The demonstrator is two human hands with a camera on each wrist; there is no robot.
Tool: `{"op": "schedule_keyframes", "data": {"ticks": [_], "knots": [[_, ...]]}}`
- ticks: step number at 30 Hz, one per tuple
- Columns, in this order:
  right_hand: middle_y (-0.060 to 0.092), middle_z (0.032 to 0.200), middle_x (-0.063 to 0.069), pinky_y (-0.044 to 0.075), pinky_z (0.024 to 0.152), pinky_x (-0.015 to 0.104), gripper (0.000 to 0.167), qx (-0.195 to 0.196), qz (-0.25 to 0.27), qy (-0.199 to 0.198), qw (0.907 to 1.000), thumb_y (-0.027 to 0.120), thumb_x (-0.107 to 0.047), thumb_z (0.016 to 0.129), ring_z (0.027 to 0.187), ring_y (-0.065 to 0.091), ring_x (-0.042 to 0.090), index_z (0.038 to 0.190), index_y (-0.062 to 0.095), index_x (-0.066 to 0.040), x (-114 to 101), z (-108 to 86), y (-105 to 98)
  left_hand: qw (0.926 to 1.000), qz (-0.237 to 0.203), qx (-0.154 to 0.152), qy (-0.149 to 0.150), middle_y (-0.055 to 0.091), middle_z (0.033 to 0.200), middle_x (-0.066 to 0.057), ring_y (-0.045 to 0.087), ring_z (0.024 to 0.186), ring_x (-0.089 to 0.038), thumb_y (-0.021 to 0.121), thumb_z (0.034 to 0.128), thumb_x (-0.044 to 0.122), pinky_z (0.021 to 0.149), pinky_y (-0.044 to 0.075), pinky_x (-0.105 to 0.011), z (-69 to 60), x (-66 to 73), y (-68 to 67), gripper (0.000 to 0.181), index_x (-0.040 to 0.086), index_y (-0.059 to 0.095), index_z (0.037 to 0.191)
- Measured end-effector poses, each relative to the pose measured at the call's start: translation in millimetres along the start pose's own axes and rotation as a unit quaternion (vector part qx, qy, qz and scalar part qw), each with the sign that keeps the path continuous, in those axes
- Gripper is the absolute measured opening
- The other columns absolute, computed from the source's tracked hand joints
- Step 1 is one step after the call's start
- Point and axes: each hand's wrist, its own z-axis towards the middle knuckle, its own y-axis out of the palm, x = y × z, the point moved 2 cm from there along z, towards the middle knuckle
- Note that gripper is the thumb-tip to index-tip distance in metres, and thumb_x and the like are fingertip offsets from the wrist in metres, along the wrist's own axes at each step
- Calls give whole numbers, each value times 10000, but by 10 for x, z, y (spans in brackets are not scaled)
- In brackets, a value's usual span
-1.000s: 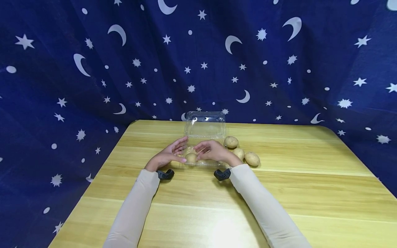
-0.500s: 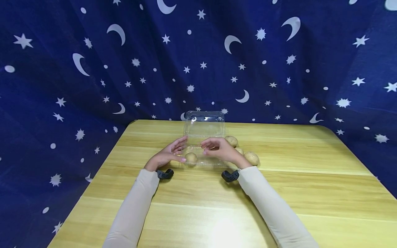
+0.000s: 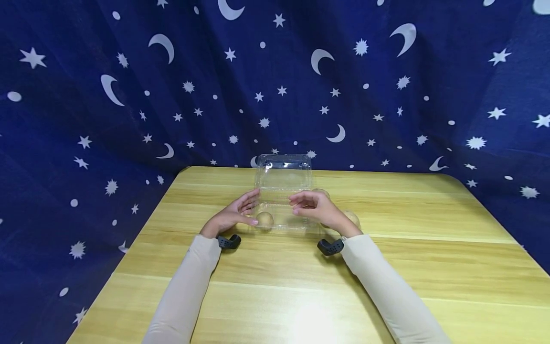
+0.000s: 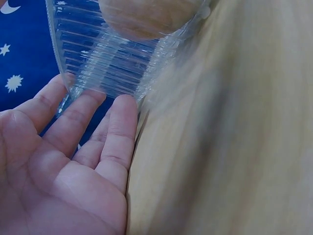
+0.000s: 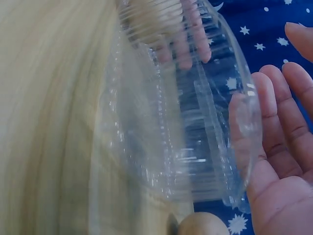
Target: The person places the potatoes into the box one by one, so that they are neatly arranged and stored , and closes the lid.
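A clear plastic clamshell container (image 3: 283, 220) stands with its lid (image 3: 285, 172) raised at the back. One potato (image 3: 264, 220) lies in the container's front left corner. My left hand (image 3: 232, 216) rests against the container's left side, fingertips touching the ribbed wall (image 4: 102, 58) in the left wrist view. Over the container's right side hovers my right hand (image 3: 315, 209), fingers loosely bent with nothing in them. In the right wrist view its fingers (image 5: 288, 117) appear just beyond the container's edge. Behind and beside that hand, potatoes on the table are partly hidden.
To the container's right, one potato (image 3: 321, 191) shows behind my right hand and another potato (image 3: 353, 218) beside the wrist. Both wrists carry black camera mounts (image 3: 330, 247). The wooden table (image 3: 258, 296) meets a dark blue star-and-moon curtain (image 3: 275, 71) at its back.
My right hand has let go of the potato in the front left corner and moved right across the container, covering part of the loose potatoes. The left hand stays in place.
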Motion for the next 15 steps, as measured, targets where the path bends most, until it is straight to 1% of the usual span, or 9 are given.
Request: {"op": "schedule_keyframes", "data": {"ticks": [6,10,15], "knots": [[682,1295,338,588,950,228,430,20,80,49,10000,726,52,979,1032,693,111,1364,597,194,13,-76,-85,10000,-10,-9,-36,98,1791,-239,137,1638,-454,822,906,38,1336,184,-554,-9,3,11,1094,4,100,1727],[649,1326,371,583,960,226,434,88,110,141,9998,721,37,989,1051,688,119,1377,595,183,-2,-137,-151,10000,-36,-14,-17,93,1792,-239,129,1638,-456,841,900,59,1337,177,-560,-11,1,4,1115,6,97,1728],[642,1332,370,593,953,238,408,179,134,159,9996,721,19,998,1058,691,137,1369,616,155,-7,-202,-223,10000,-38,-25,11,93,1792,-239,129,1639,-454,839,900,55,1336,178,-563,-1,-10,-6,1115,6,94,1728]]}}
